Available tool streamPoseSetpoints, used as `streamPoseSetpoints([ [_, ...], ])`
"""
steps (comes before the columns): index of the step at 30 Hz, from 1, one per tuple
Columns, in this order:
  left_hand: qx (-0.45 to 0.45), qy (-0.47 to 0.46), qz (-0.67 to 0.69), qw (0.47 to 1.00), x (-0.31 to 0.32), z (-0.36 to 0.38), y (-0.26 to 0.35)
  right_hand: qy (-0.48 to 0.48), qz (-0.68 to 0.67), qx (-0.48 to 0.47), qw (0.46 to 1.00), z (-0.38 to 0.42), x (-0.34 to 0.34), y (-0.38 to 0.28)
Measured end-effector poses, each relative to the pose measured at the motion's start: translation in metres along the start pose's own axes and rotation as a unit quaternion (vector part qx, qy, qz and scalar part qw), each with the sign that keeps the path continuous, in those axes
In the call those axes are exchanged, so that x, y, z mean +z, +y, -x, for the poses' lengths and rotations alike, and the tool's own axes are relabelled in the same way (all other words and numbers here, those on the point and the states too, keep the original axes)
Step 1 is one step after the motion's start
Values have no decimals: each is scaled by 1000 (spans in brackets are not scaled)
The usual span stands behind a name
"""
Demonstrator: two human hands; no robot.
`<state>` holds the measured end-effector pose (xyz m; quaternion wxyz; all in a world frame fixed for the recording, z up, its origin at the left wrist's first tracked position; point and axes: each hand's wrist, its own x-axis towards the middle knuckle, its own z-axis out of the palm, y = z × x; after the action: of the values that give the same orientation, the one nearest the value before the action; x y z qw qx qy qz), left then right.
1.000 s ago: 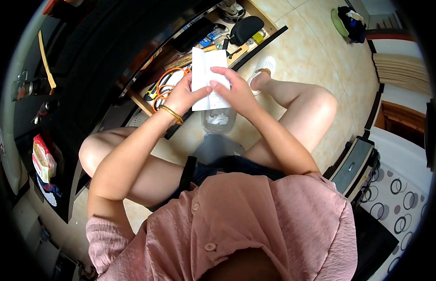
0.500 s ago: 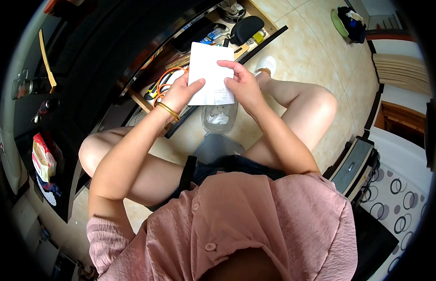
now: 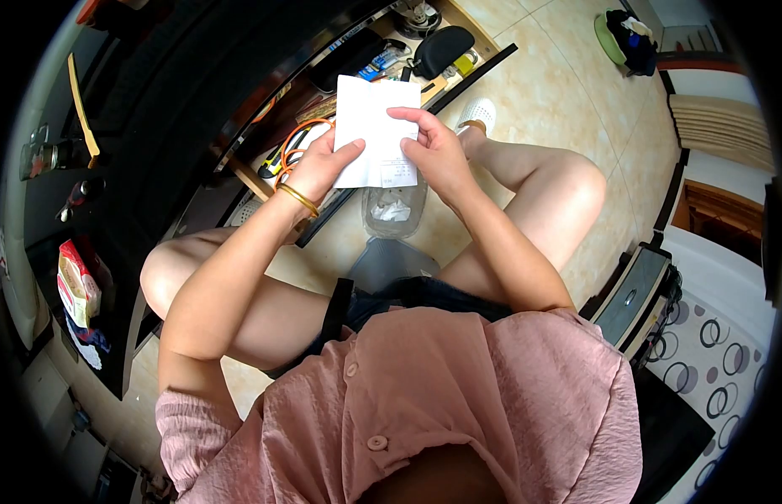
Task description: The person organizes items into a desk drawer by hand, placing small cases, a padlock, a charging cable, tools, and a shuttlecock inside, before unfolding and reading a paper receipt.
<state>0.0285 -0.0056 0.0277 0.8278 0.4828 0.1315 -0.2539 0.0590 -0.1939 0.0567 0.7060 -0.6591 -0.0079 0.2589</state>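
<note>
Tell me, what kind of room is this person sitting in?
Probably a room at home. The floor is beige tile, a low dark shelf holds cables and small clutter, and both hands hold a white paper above a small clear bin.

Orange cable point(image 3: 292, 143), black case point(image 3: 442, 49), clear bin point(image 3: 393, 212).

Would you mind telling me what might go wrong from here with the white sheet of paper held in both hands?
The white sheet of paper is pinched only at its lower edges by the left hand and right hand, so it might tear or crease unevenly. If either hand lets go, it may drop into the clear plastic bin directly beneath, or among the orange cable and clutter on the shelf.
</note>
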Motion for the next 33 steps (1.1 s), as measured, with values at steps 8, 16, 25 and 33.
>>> streamPoseSetpoints([
  [8,-6,21,-9,1000,2,1,4,1,4,-22,1000,-2,-3,1],
  [16,-18,24,-15,999,6,4,5,-20,5,-4,1000,0,1,1],
  [25,-21,14,-71,997,-3,3,1,-51,-29,-12,998,-1,-4,-10],
  [33,-15,7,-81,997,-2,4,1,-56,-21,-55,997,-4,-2,8],
])
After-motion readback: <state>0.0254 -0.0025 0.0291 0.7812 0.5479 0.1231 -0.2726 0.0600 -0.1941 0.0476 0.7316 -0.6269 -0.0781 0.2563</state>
